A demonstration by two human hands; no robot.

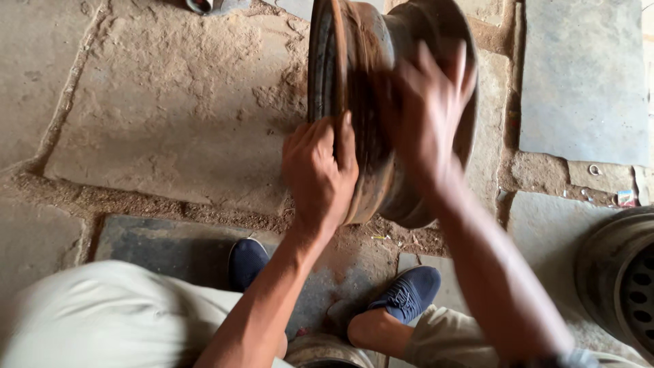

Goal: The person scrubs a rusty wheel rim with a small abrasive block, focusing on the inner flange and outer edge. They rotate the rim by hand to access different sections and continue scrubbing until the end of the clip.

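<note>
Rusty steel wheel rim (368,82) stands on edge, frame centre: left hand (319,170) grips its flange; right hand (428,109), open, blurred, lies against it.

Rusty steel wheel rim (368,102) stands on edge, seemingly upright, on stone paving.

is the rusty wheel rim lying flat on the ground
No, the rusty wheel rim stands upright on its edge on the stone floor, steadied by the left hand and right hand.
</note>
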